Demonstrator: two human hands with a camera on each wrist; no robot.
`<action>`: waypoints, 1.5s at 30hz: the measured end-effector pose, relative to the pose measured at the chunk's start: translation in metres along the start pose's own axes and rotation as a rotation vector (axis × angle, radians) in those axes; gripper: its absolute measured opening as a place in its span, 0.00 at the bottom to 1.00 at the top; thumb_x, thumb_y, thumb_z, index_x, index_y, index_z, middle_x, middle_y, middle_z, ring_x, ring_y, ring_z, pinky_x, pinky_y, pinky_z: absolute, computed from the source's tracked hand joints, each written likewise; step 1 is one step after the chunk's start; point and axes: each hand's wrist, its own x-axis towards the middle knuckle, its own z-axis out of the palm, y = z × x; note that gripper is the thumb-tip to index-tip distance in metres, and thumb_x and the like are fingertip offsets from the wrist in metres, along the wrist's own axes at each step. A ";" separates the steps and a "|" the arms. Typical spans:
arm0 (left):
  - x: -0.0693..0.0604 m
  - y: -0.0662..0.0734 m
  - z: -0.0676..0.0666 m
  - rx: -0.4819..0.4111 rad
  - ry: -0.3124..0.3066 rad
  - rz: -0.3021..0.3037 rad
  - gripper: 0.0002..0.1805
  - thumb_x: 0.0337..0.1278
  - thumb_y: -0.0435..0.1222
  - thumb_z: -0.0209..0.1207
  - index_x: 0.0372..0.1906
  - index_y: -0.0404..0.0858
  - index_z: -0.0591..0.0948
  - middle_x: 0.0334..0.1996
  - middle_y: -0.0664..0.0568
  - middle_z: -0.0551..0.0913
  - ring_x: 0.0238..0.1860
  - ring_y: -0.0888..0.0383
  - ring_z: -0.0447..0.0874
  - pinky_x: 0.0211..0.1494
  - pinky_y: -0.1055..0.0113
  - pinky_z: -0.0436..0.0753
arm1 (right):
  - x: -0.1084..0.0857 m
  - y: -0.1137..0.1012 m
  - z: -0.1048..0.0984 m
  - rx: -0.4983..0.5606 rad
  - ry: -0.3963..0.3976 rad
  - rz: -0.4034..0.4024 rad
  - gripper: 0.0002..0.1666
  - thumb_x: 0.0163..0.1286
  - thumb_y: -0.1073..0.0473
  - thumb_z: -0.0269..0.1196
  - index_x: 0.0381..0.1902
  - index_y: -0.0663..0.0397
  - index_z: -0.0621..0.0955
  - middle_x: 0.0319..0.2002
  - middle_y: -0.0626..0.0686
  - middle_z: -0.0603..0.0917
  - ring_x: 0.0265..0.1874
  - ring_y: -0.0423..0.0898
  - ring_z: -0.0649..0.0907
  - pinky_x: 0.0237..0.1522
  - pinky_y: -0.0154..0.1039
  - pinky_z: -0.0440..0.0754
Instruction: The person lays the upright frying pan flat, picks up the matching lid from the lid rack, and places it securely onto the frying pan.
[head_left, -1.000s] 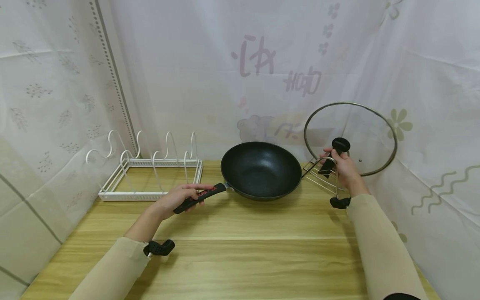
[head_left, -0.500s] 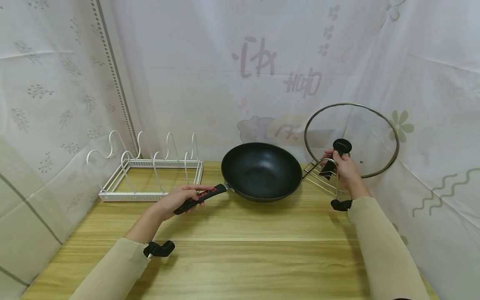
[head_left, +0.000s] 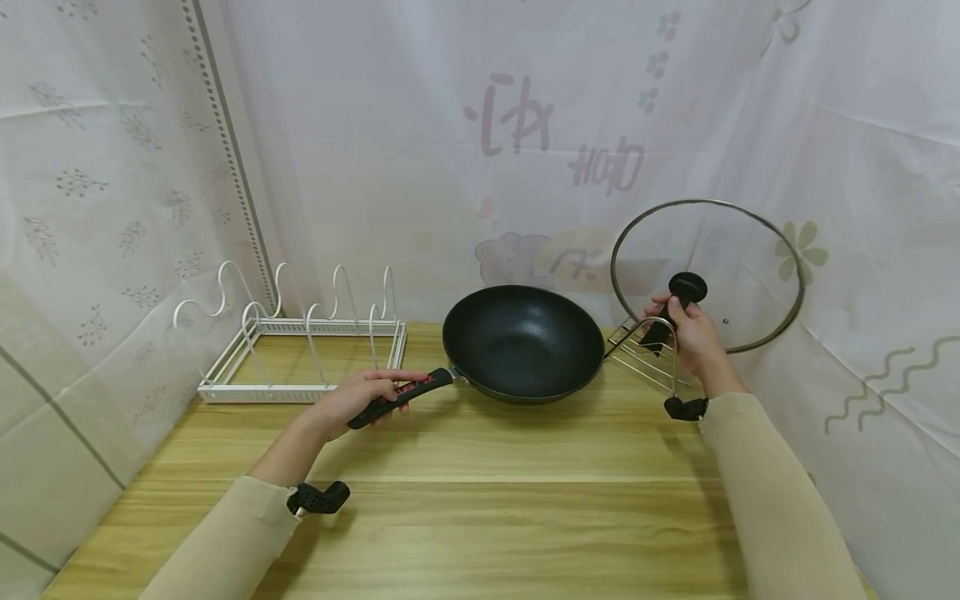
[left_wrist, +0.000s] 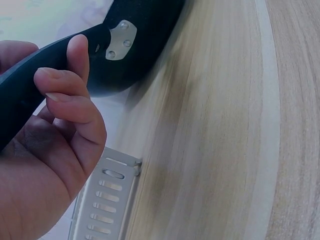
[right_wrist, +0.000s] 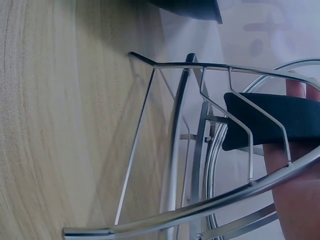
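Observation:
A black wok (head_left: 523,343) rests on the table, tilted toward me. My left hand (head_left: 352,404) grips its black handle (head_left: 433,380); in the left wrist view the fingers curl round that handle (left_wrist: 50,52). At the right, a glass lid (head_left: 738,250) with a metal rim stands nearly upright. My right hand (head_left: 696,337) holds the lid's black knob handle (head_left: 687,287). Just in front is a metal wire stand (head_left: 647,367), whose curved bars cross before the handle (right_wrist: 270,120) in the right wrist view. Whether the lid's lower rim touches the stand is unclear.
A white rack (head_left: 262,392) with several curved dividers stands on the left of the wooden table (head_left: 517,517). Printed curtains (head_left: 375,167) hang close behind and at both sides.
My right hand and the lid have shifted slightly up and to the right. The left hand and the wok stay practically still.

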 end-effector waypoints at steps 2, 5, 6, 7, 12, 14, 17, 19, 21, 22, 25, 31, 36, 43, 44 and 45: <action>0.000 0.000 0.000 0.002 0.001 -0.002 0.33 0.68 0.30 0.51 0.78 0.41 0.78 0.39 0.47 0.91 0.24 0.56 0.72 0.29 0.67 0.74 | 0.000 -0.002 0.000 0.007 -0.009 -0.009 0.23 0.90 0.48 0.47 0.67 0.59 0.74 0.48 0.49 0.92 0.45 0.41 0.93 0.51 0.37 0.92; 0.000 0.000 0.000 0.001 0.003 -0.005 0.33 0.69 0.30 0.51 0.79 0.41 0.78 0.39 0.47 0.91 0.24 0.56 0.72 0.29 0.67 0.74 | -0.001 -0.005 0.002 0.036 -0.023 -0.025 0.23 0.90 0.50 0.47 0.68 0.62 0.72 0.48 0.50 0.92 0.45 0.42 0.93 0.50 0.38 0.92; 0.000 0.000 0.000 0.002 0.003 -0.005 0.33 0.69 0.30 0.51 0.79 0.41 0.78 0.39 0.47 0.91 0.24 0.57 0.72 0.29 0.67 0.74 | -0.001 -0.006 0.001 0.035 -0.026 -0.030 0.24 0.90 0.51 0.46 0.69 0.63 0.71 0.48 0.49 0.92 0.45 0.42 0.93 0.50 0.38 0.92; 0.000 0.000 0.000 0.001 0.004 -0.006 0.33 0.69 0.31 0.51 0.78 0.41 0.78 0.39 0.47 0.91 0.24 0.57 0.72 0.29 0.67 0.74 | -0.001 -0.007 0.001 0.034 -0.030 -0.038 0.23 0.90 0.51 0.46 0.69 0.63 0.70 0.48 0.50 0.91 0.46 0.42 0.93 0.50 0.38 0.92; 0.000 0.000 0.000 0.004 0.007 -0.005 0.33 0.69 0.30 0.51 0.78 0.41 0.78 0.39 0.46 0.91 0.24 0.57 0.72 0.29 0.67 0.74 | 0.001 -0.010 0.001 0.015 -0.040 -0.084 0.21 0.90 0.51 0.46 0.67 0.61 0.71 0.47 0.48 0.92 0.49 0.43 0.93 0.52 0.37 0.92; 0.000 0.000 0.000 0.006 0.009 -0.006 0.33 0.69 0.30 0.51 0.78 0.41 0.78 0.39 0.47 0.91 0.24 0.56 0.72 0.29 0.67 0.74 | 0.002 -0.011 0.001 0.022 -0.047 -0.106 0.21 0.90 0.51 0.46 0.66 0.61 0.72 0.47 0.49 0.92 0.49 0.44 0.93 0.53 0.38 0.92; 0.000 0.000 0.000 0.009 0.011 -0.009 0.33 0.69 0.30 0.51 0.78 0.42 0.78 0.39 0.46 0.91 0.24 0.56 0.72 0.29 0.67 0.74 | 0.002 -0.014 0.001 0.012 -0.054 -0.132 0.22 0.89 0.49 0.47 0.66 0.61 0.72 0.47 0.49 0.93 0.49 0.43 0.94 0.55 0.36 0.90; 0.000 0.000 0.000 0.010 0.011 -0.009 0.33 0.70 0.30 0.51 0.78 0.42 0.78 0.40 0.46 0.91 0.24 0.56 0.72 0.29 0.67 0.74 | 0.002 -0.017 0.002 0.007 -0.049 -0.137 0.22 0.89 0.49 0.48 0.65 0.60 0.73 0.47 0.48 0.94 0.48 0.43 0.94 0.55 0.34 0.90; -0.001 0.000 0.000 0.012 0.010 -0.008 0.33 0.70 0.30 0.51 0.78 0.42 0.78 0.40 0.45 0.91 0.24 0.56 0.72 0.29 0.67 0.74 | 0.002 -0.019 0.003 -0.003 -0.044 -0.139 0.21 0.89 0.49 0.48 0.64 0.58 0.75 0.46 0.48 0.94 0.48 0.42 0.94 0.55 0.33 0.89; -0.001 0.000 0.000 0.012 0.010 -0.008 0.33 0.70 0.30 0.51 0.78 0.42 0.78 0.40 0.45 0.91 0.24 0.56 0.72 0.29 0.66 0.74 | 0.002 -0.020 0.003 -0.005 -0.040 -0.138 0.21 0.89 0.49 0.48 0.63 0.57 0.76 0.46 0.48 0.94 0.48 0.42 0.94 0.55 0.34 0.89; -0.001 0.000 0.000 0.013 0.012 -0.008 0.32 0.70 0.31 0.51 0.78 0.42 0.78 0.41 0.44 0.91 0.24 0.56 0.72 0.29 0.66 0.74 | 0.002 -0.024 0.004 -0.011 -0.035 -0.134 0.21 0.89 0.48 0.48 0.63 0.55 0.77 0.46 0.47 0.94 0.49 0.42 0.94 0.55 0.34 0.90; 0.000 -0.001 0.000 0.010 0.020 -0.015 0.32 0.70 0.31 0.51 0.78 0.43 0.79 0.41 0.43 0.91 0.24 0.56 0.72 0.29 0.66 0.74 | 0.000 -0.030 0.006 -0.035 -0.027 -0.124 0.21 0.88 0.46 0.48 0.63 0.53 0.76 0.47 0.47 0.94 0.49 0.42 0.94 0.55 0.34 0.89; 0.000 -0.001 0.000 0.010 0.019 -0.011 0.32 0.71 0.31 0.51 0.78 0.43 0.79 0.41 0.43 0.91 0.25 0.55 0.72 0.29 0.66 0.74 | -0.004 -0.040 0.009 -0.019 -0.025 -0.111 0.21 0.89 0.46 0.47 0.64 0.53 0.75 0.46 0.48 0.94 0.48 0.42 0.94 0.53 0.35 0.90; -0.001 0.000 0.000 0.010 0.017 -0.012 0.32 0.70 0.31 0.51 0.78 0.43 0.79 0.41 0.43 0.91 0.25 0.55 0.72 0.29 0.66 0.73 | -0.013 -0.056 0.020 0.001 -0.039 -0.118 0.21 0.89 0.48 0.46 0.64 0.56 0.72 0.45 0.50 0.94 0.46 0.44 0.95 0.51 0.36 0.91; -0.001 0.000 0.000 0.010 0.018 -0.012 0.32 0.70 0.31 0.51 0.78 0.43 0.79 0.41 0.43 0.91 0.24 0.56 0.72 0.29 0.66 0.73 | -0.014 -0.058 0.020 0.004 -0.040 -0.121 0.21 0.89 0.48 0.46 0.64 0.56 0.72 0.44 0.51 0.94 0.46 0.44 0.95 0.51 0.37 0.91; -0.001 0.000 0.000 0.011 0.019 -0.011 0.32 0.70 0.31 0.51 0.78 0.43 0.79 0.41 0.43 0.91 0.24 0.56 0.72 0.29 0.66 0.73 | -0.014 -0.059 0.021 0.012 -0.042 -0.124 0.21 0.89 0.47 0.46 0.63 0.56 0.72 0.44 0.51 0.94 0.46 0.45 0.95 0.51 0.37 0.91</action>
